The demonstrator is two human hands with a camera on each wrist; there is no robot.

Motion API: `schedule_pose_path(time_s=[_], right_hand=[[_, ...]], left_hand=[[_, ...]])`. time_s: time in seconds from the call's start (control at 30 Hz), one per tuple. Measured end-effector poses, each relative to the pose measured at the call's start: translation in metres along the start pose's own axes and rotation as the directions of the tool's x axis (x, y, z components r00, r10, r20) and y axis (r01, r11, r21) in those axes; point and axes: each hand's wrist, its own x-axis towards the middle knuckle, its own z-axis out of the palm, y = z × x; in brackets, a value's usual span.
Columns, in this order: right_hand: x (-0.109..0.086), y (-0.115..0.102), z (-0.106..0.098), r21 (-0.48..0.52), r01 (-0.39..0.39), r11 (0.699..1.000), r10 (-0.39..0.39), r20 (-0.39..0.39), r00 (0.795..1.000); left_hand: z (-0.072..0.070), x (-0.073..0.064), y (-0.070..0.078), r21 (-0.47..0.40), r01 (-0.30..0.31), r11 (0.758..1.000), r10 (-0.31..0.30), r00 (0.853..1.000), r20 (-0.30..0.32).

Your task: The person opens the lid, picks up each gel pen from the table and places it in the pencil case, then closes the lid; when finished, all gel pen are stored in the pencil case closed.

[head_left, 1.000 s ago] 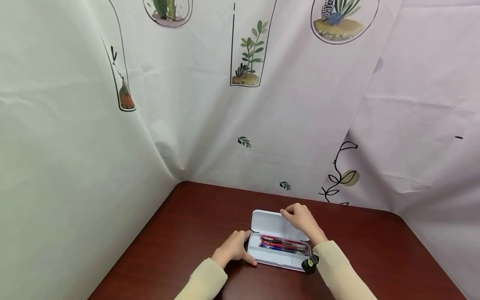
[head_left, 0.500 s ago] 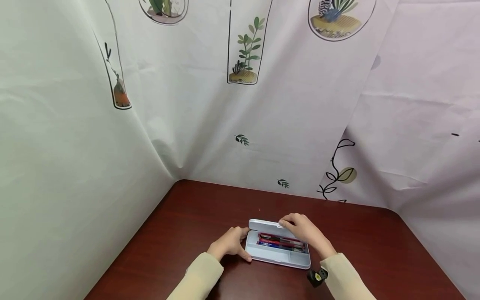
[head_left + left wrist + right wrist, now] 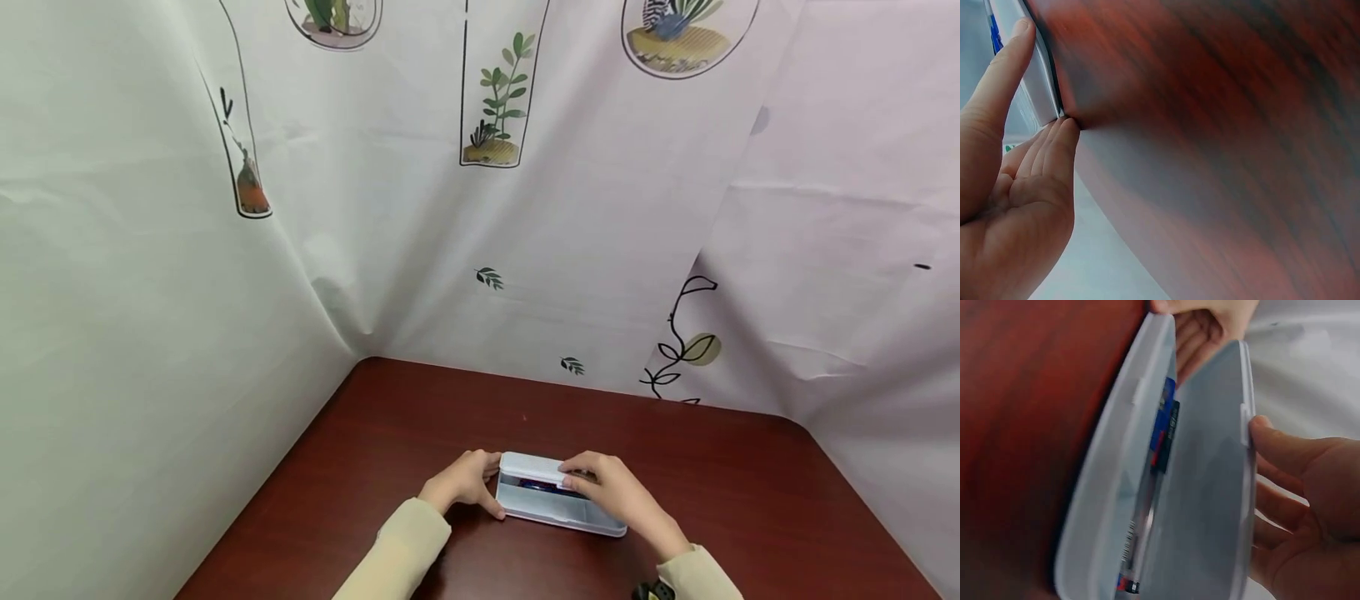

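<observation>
A pale white pencil case [image 3: 543,506] lies on the table, its hinged lid [image 3: 529,465] tilted partway down over the tray. My left hand [image 3: 459,481] holds the left end of the case, thumb at the front corner and fingers at the back. My right hand [image 3: 613,493] pinches the lid's free edge; in the right wrist view its thumb [image 3: 1285,447] sits by the small latch tab, fingers behind the lid. Several pens [image 3: 1163,434], blue, red and black at the ends, lie inside, mostly hidden by the lid in the head view.
The dark red-brown table [image 3: 420,417] carries the case. White curtains [image 3: 420,233] printed with plants rise along its back and left side. A small black device [image 3: 654,590] shows by the right sleeve [image 3: 697,573].
The lid has come down from standing nearly upright to a low slant, my right hand moving down and toward me with it. The left hand stays at the case's left end.
</observation>
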Motion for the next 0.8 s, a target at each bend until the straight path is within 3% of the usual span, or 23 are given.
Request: schedule_pose_path(time_s=[0.23,0.6,0.8], right_hand=[[-0.013,0.0,0.016,-0.09,0.076,0.993,-0.081,-0.057,0.995],[-0.022,-0.004,0.03,-0.235,0.08,0.969,-0.099,-0.069,0.993],[-0.017,-0.018,0.034,-0.361,0.082,0.929,-0.13,-0.109,0.986]], left_hand=[[0.0,0.0,0.0,-0.036,0.019,0.999,-0.019,1.0,0.003],[0.003,-0.003,0.003,-0.052,0.017,0.999,-0.017,1.0,0.003],[0.001,-0.003,0.002,-0.021,0.008,1.0,-0.008,1.0,-0.001]])
